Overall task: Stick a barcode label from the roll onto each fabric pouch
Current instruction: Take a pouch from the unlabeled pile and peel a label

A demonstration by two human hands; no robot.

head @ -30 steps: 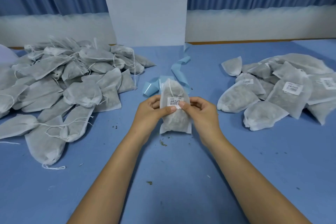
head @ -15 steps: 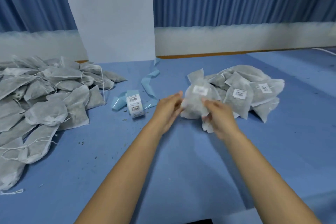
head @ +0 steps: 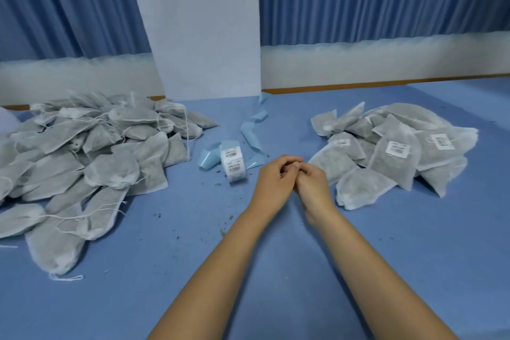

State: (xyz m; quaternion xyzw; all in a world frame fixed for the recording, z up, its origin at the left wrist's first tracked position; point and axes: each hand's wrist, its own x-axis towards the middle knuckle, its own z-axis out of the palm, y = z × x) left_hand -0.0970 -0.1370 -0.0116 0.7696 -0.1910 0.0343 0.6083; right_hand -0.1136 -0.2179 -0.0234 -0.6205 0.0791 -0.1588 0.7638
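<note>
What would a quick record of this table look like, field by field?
Left pile: unlabelled pouches, many, drawstrings loose
Right pile: labelled pouches, fewer, barcodes showing on some
Middle: label roll, with a blue backing strip trailing away behind it
Hands: left hand and right hand touching, fingers curled, no pouch held
Surface: blue table, a few crumbs

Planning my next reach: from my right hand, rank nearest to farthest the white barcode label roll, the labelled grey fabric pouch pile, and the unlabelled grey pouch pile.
1. Labelled grey fabric pouch pile, just right of the right hand.
2. White barcode label roll, left, past the left hand.
3. Unlabelled grey fabric pouch pile, far left.
</note>
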